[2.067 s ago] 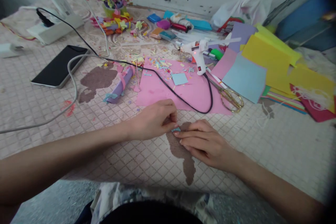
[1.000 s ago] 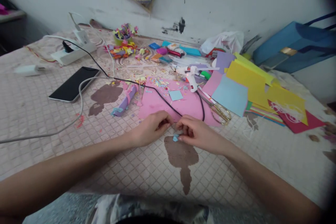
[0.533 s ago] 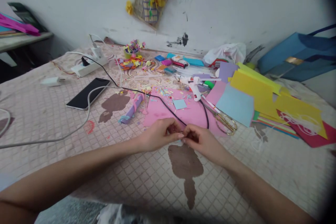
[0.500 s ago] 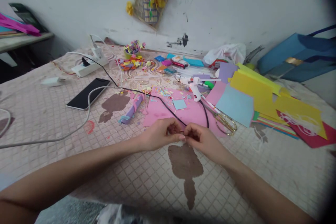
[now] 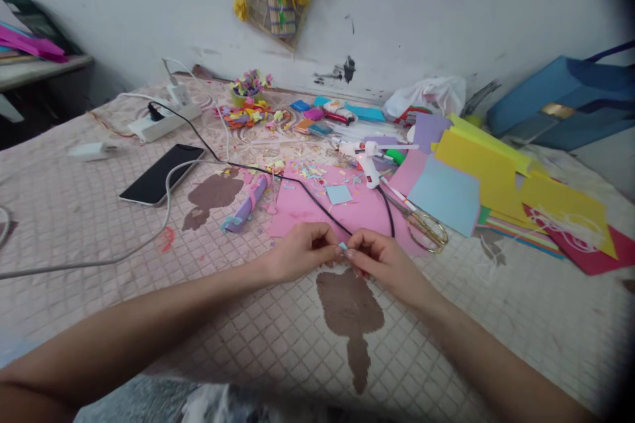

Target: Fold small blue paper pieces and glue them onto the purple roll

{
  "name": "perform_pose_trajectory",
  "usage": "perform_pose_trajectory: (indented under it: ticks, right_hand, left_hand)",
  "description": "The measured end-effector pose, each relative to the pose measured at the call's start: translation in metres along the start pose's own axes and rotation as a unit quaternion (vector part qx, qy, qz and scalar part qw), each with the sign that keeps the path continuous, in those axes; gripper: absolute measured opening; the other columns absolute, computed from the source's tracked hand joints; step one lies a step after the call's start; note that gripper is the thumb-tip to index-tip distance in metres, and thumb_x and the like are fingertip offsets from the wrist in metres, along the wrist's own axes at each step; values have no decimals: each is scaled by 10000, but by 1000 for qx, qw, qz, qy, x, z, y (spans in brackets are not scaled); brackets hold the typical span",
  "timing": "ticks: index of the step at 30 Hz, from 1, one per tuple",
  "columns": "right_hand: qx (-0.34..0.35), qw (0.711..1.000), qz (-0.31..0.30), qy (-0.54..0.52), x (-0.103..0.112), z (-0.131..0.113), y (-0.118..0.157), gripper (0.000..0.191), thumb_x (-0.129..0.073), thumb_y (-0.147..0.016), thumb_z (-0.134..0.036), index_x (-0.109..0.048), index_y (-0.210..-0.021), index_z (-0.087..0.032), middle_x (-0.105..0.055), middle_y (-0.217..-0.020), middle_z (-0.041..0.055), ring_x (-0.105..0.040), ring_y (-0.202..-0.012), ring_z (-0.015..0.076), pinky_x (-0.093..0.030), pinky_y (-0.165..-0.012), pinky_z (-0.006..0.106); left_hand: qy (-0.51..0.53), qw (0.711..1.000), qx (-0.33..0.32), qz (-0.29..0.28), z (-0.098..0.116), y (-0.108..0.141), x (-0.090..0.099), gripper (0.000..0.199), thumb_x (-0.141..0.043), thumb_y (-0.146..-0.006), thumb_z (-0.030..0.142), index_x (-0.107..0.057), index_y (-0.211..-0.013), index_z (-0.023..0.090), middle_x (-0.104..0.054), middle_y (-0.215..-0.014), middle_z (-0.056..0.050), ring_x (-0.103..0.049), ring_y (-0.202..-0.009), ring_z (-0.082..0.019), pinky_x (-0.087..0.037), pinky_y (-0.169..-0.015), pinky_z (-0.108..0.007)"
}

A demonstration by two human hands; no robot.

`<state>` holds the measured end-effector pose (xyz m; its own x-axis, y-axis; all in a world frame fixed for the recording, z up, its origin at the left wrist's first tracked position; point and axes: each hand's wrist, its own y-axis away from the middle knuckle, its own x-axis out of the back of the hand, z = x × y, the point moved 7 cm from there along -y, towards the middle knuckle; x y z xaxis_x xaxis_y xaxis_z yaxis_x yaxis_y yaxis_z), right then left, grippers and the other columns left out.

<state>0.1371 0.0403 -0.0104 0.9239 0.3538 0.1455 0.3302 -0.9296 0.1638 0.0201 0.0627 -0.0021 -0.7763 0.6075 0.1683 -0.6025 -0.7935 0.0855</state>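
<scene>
My left hand (image 5: 303, 251) and my right hand (image 5: 378, 256) meet fingertip to fingertip over the near edge of the pink sheet (image 5: 317, 215). Pinched between both sets of fingers is a small light blue piece of paper (image 5: 342, 246); most of it is hidden. A light blue square (image 5: 339, 194) lies on the pink sheet just beyond, among tiny paper scraps. Behind my right hand rests a white glue gun (image 5: 366, 162), its black cord passing close to my fingers. Gold-handled scissors (image 5: 430, 231) lie to the right.
A purple paper roll (image 5: 247, 206), a phone (image 5: 163, 174) and a power strip (image 5: 163, 123) are on the left, with cables crossing the tablecloth. Yellow sheets (image 5: 481, 165) and other coloured sheets are stacked on the right. A blue bag (image 5: 560, 102) stands behind them.
The light blue piece now shows between my fingertips, where earlier it was hidden. My fingers have shifted slightly; the view has moved a little.
</scene>
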Motion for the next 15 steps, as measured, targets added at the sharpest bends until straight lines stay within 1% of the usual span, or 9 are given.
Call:
perform_pose_trajectory:
  ticks: [5,8,11,13,15]
  right_hand:
    - [-1,1000,28,-11,1,3,2,195,-579,-816,-333,-503,-723,-179,-468,-563,-60,-441,-472,72,-357,-445,199]
    - [-13,998,49,-31,2,6,2,209,-589,-806,-349,-498,-721,-181,-468,-550,-66,-430,-445,66,-350,-421,191]
    - [-21,999,35,-34,1,6,1,207,-595,-802,-358,-507,-747,-178,-470,-562,-63,-440,-452,63,-364,-423,186]
    - [-21,999,18,-31,-1,4,2,201,-585,-809,-366,-521,-790,-176,-474,-582,-57,-447,-460,63,-377,-427,187]
    - [-8,1000,18,-24,0,0,2,202,-573,-816,-374,-535,-828,-176,-492,-627,-42,-456,-484,67,-384,-430,188]
  left_hand:
    - [38,999,4,5,-6,1,-1,203,-580,-795,306,-543,-720,121,-570,-635,2,-518,-576,-93,-406,-540,-212]
    - [57,998,20,0,-9,0,-1,206,-627,-758,307,-559,-756,113,-590,-669,-8,-530,-594,-95,-416,-555,-217]
    - [47,998,32,6,-10,0,1,214,-660,-725,293,-570,-770,105,-601,-682,-16,-535,-600,-96,-423,-557,-218]
    - [28,999,32,17,-10,1,3,196,-646,-736,290,-570,-743,110,-595,-646,-8,-530,-574,-93,-415,-530,-209]
    - [10,999,31,23,-9,1,4,179,-639,-738,279,-566,-706,119,-586,-606,4,-520,-545,-86,-401,-501,-195]
